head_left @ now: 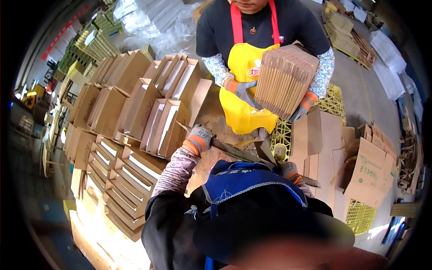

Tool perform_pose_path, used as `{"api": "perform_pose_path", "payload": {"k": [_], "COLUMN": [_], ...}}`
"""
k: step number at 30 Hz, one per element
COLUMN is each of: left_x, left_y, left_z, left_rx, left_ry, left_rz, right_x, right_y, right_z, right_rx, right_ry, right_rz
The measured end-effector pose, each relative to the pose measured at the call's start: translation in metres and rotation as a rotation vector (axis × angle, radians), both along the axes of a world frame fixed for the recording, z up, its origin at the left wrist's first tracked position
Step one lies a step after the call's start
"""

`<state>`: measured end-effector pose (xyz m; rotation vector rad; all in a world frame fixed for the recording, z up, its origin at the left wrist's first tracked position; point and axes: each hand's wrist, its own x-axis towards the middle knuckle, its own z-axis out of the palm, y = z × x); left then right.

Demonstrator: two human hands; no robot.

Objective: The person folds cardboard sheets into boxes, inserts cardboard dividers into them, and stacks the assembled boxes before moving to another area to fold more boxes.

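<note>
My left hand (198, 138), in a grey and orange glove, is closed on the end of a long cardboard bundle (238, 152) that lies slantwise in front of my blue apron. My right hand (290, 171), in a like glove, is at the other end of the bundle, its fingers mostly hidden by cardboard and the apron. Across from me a co-worker in a yellow apron (245, 112) holds a strapped stack of flat cardboard (286, 78) with both gloved hands.
Rows of brown cartons (135, 108) stand at the left. An open carton (371, 171) and cardboard sheets (324, 148) are at the right, by yellow plastic pallets (360, 217). Further stacks (351, 36) and plastic-wrapped goods (148, 18) stand farther back.
</note>
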<state>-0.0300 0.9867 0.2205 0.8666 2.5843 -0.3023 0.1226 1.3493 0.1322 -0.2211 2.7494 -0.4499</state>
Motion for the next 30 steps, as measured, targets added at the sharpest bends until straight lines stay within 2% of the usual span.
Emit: {"api": "perform_pose_path", "payload": {"k": [3, 6, 9, 10, 11, 13, 14, 16, 17, 19, 20, 21, 23, 24, 25, 27, 28, 30], "left_x": [0.005, 0.003, -0.018, -0.023, -0.029, -0.047, -0.055, -0.074, -0.085, -0.110, -0.126, -0.143, -0.175, -0.191, -0.208, -0.243, -0.268, -0.304], "left_y": [0.009, 0.020, 0.028, 0.035, 0.043, 0.046, 0.049, 0.054, 0.053, 0.045, 0.041, 0.037, 0.024, 0.018, 0.010, -0.003, -0.010, -0.027], "left_z": [0.013, 0.013, -0.023, -0.003, 0.021, 0.024, 0.040, 0.075, 0.083, 0.094, 0.101, 0.109, 0.123, 0.131, 0.143, 0.150, 0.153, 0.163], "left_rx": [0.004, 0.018, -0.065, -0.090, -0.117, -0.113, -0.184, -0.257, -0.256, -0.146, -0.108, -0.071, -0.054, -0.052, -0.022, 0.013, 0.002, 0.042], "left_ry": [-0.019, 0.069, 0.151, 0.141, 0.129, 0.256, 0.261, 0.257, 0.257, 0.480, 0.528, 0.579, 0.723, 0.716, 0.711, 0.695, 0.711, 0.749], "left_rz": [0.035, -0.024, -0.050, -0.077, -0.110, -0.135, -0.149, -0.152, -0.145, -0.177, -0.203, -0.228, -0.307, -0.301, -0.293, -0.292, -0.324, -0.402], "right_x": [-0.009, -0.007, -0.007, -0.007, -0.009, -0.027, -0.035, -0.053, -0.061, -0.084, -0.100, -0.113, -0.147, -0.169, -0.191, -0.227, -0.248, -0.288], "right_y": [0.011, 0.024, 0.045, 0.053, 0.053, 0.034, 0.025, 0.011, 0.009, -0.002, -0.012, -0.019, -0.042, -0.050, -0.063, -0.078, -0.089, -0.112], "right_z": [-0.001, -0.023, -0.047, -0.063, -0.058, -0.022, -0.010, 0.004, -0.007, -0.039, -0.027, -0.029, -0.032, -0.053, -0.035, -0.034, -0.028, -0.016], "right_rx": [0.134, 0.140, 0.093, 0.040, 0.042, -0.082, -0.081, 0.081, 0.082, -0.065, 0.147, 0.137, 0.256, -0.073, -0.147, 0.236, 0.240, -0.184], "right_ry": [-0.128, -0.110, -0.098, -0.033, -0.057, -0.073, -0.089, 0.081, 0.082, 0.690, 1.097, 0.768, 0.824, 0.536, 0.439, 0.622, 0.612, 0.545], "right_rz": [0.043, 0.048, 0.109, 0.115, 0.143, 0.007, 0.017, 0.110, 0.117, 0.168, 0.367, 0.283, 0.203, -0.052, -0.044, 0.175, 0.171, -0.146]}}
